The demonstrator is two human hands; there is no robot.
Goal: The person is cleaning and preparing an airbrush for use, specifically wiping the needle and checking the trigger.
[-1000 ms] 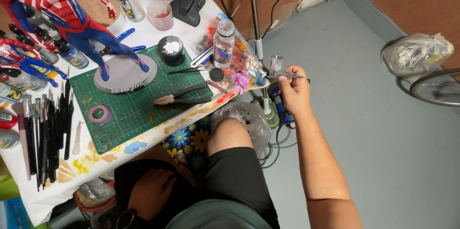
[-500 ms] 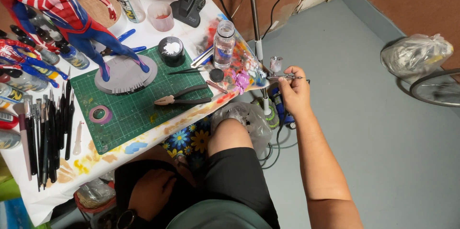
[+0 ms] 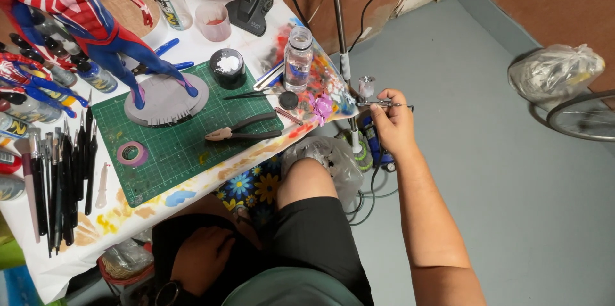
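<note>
Nothing's shifting since 1 s ago: right hand [image 3: 392, 128] is still gripping the airbrush [image 3: 378, 102] just off the tabletop [image 3: 192, 43] edge, left hand [image 3: 202, 266] is resting w/ fingers curled loosely on the lap.

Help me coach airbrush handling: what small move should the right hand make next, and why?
Probably swing the airbrush left toward the figure on the green mat. The right hand holds it out past the table's edge, over the floor, away from the work, while the left hand rests in the lap.
</note>
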